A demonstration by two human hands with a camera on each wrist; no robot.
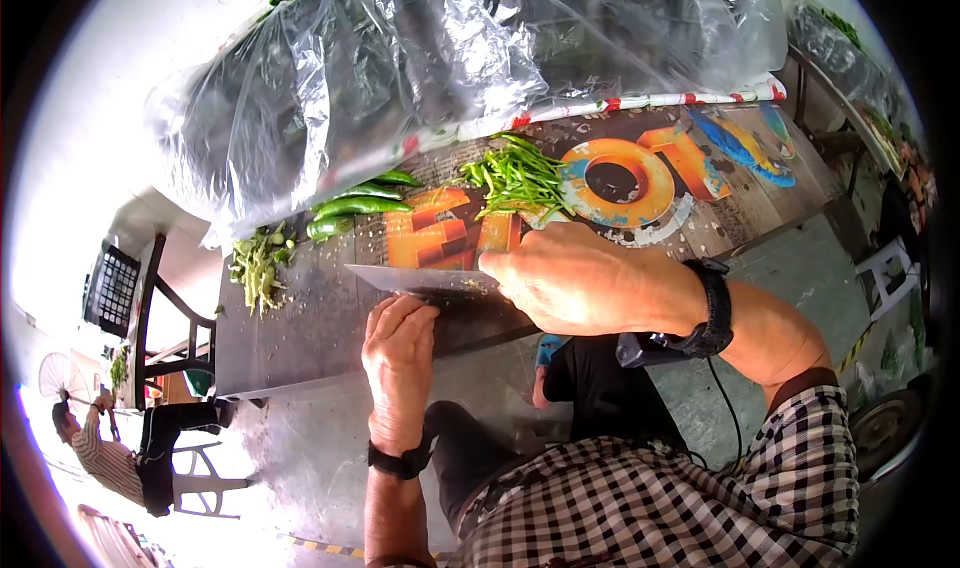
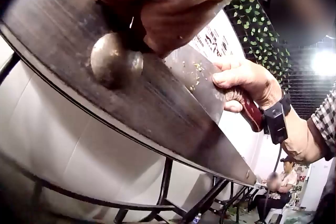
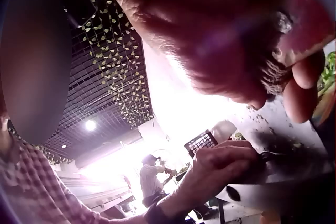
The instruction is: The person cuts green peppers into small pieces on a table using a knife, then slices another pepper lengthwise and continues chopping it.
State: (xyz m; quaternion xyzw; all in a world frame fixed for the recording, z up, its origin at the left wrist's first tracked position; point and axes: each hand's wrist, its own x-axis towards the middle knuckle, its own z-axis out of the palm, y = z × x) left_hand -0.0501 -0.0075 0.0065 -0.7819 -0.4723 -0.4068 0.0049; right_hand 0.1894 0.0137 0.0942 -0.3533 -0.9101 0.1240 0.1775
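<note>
My right hand (image 1: 590,278) grips the dark red handle (image 2: 252,111) of a wide-bladed knife (image 1: 410,280), its blade pointing left above the table's near edge. Small pale seeds and bits stick to the blade in the left wrist view. My left hand (image 1: 400,353) is at the near edge with bent fingers beside the blade; whatever is under the fingertips is hidden. Close to those fingers, the left wrist view shows a rounded metallic thing (image 2: 110,58). Beyond the blade lie whole green peppers (image 1: 360,206), a heap of thin green strips (image 1: 515,176) and pale green trimmings (image 1: 258,268) at the left.
Clear plastic sheeting (image 1: 420,58) covers something along the table's far side. Seeds are scattered over the printed tabletop (image 1: 300,343). A seated person (image 1: 115,458) is at the far left, near a black crate (image 1: 112,290). A pale stool (image 1: 885,278) stands at the right.
</note>
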